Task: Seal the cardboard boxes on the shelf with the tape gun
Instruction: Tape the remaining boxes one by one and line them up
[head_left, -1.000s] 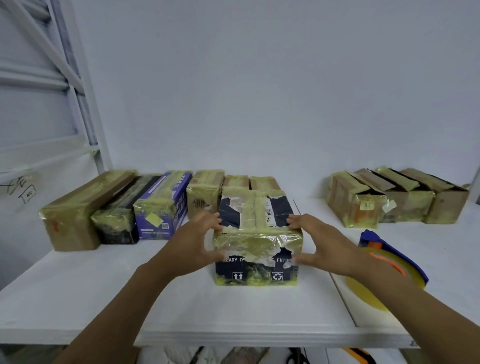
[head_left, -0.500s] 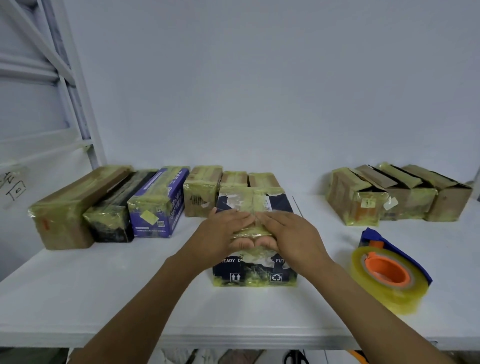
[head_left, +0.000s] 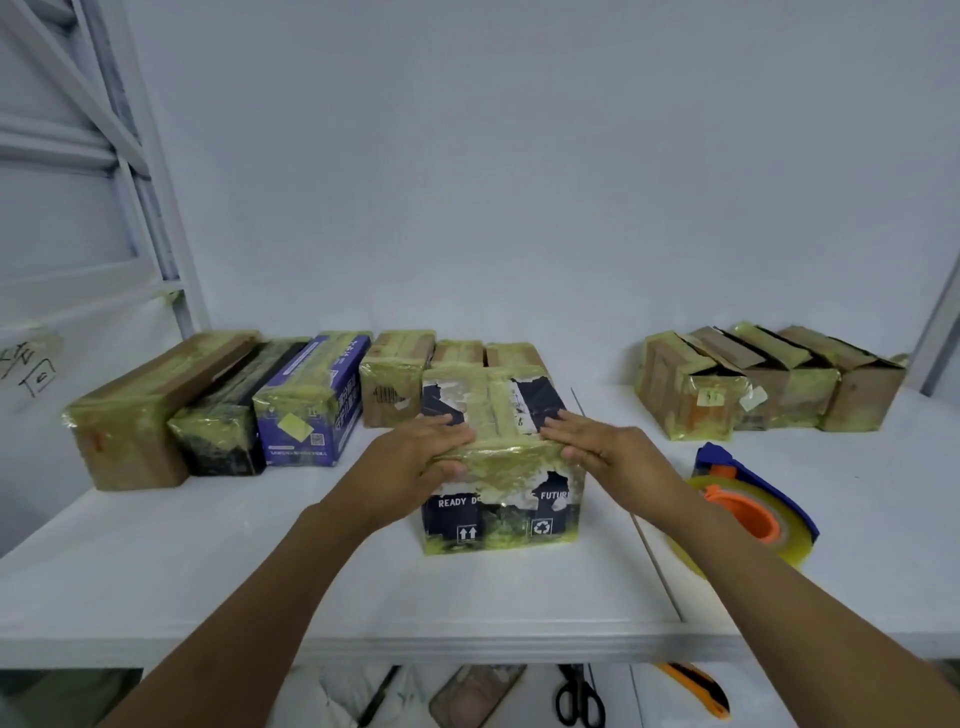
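Pressing the taped box's (head_left: 501, 512) top, hands (head_left: 415, 457) (head_left: 618, 452) apart.

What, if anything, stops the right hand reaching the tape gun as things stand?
Probably nothing, likely yes: the right hand rests flat on the dark box, holding nothing, and the tape gun lies on the shelf just to its right, nothing between.

On the front of the dark navy cardboard box wrapped in yellowish tape (head_left: 498, 514) we read white capitals: "READY D", broken off at a torn patch, and "FUTUR", cut at the box's right edge. Below them we see a two-arrows-up sign and a recycling sign. The purple cardboard box (head_left: 311, 410) bears a QR code and small print we cannot read. The handwriting (head_left: 31, 369) on the white wall (head_left: 47, 447) and the small label (head_left: 709, 397) on the brown taped box (head_left: 670, 384) are illegible to us.
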